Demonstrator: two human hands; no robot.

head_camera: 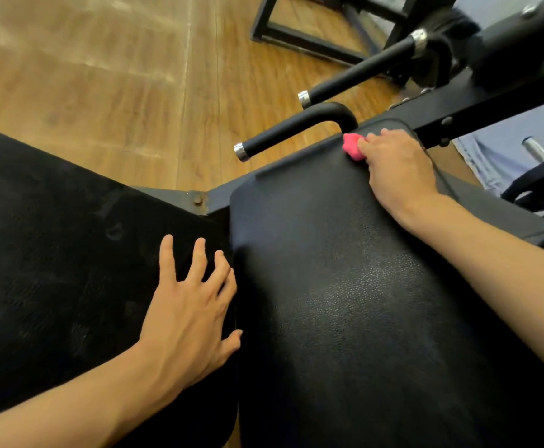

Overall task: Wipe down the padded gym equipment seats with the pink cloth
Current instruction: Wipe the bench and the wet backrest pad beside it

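Where the two black pads meet, nearest the camera: left hand [188,305] flat on the left pad [53,253], fingers [167,253] straight and spread wide, holding nothing, thumb touching the edge of the right pad [345,302]. Bare forearm running in from the lower left corner. Right pad broad, pebbled, catching a dull shine near its middle. Between the pads, farther up, a dark metal bracket [196,198] with a rusty bolt.

Up along the right pad, near its far end: right hand [396,169], arm stretched in from the right edge, fingers curled over a pink cloth [353,147] and pressing it against the pad. Cloth bunched small, only a wad of it showing past the fingertips, just beside the base of a curved black handle [296,127] with a chrome end cap.

Beyond that, a second straight black handle [361,71], chrome rings at both ends, joined to the black machine frame [490,95] at upper right. Wooden floor [102,76] behind and to the left, with another black frame base [296,37] standing on it at the top.
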